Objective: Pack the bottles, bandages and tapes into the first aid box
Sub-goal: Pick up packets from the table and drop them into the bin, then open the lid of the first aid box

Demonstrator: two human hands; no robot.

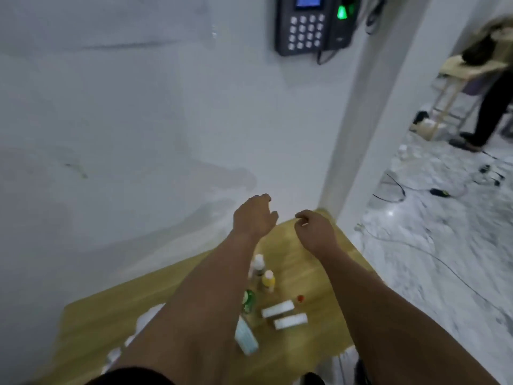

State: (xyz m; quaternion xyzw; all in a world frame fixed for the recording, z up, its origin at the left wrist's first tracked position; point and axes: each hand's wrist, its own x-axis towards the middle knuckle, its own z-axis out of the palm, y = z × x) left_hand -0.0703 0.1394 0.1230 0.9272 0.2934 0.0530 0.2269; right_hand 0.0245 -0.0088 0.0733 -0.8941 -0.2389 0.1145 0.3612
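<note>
Both my arms reach out over a small wooden table [319, 273]. My left hand [254, 216] hovers past the table's far edge, fingers loosely curled and holding nothing. My right hand [315, 227] is beside it, fingers curled down, also holding nothing. Between my forearms stand a white-capped bottle [259, 263], a yellow bottle [268, 280] and a green bottle [249, 300]. Two white bandage rolls [277, 309] [290, 321] lie flat nearby, next to a small red cap [300, 298]. A pale blue box [245, 337] lies near my left forearm. White items [147, 318] at the left are partly hidden by my arm.
A white wall [138, 134] rises right behind the table, with a black keypad device [305, 23] mounted high. To the right, a marble floor [430, 232] carries cables. Another person [491, 79] stands by a stool far right.
</note>
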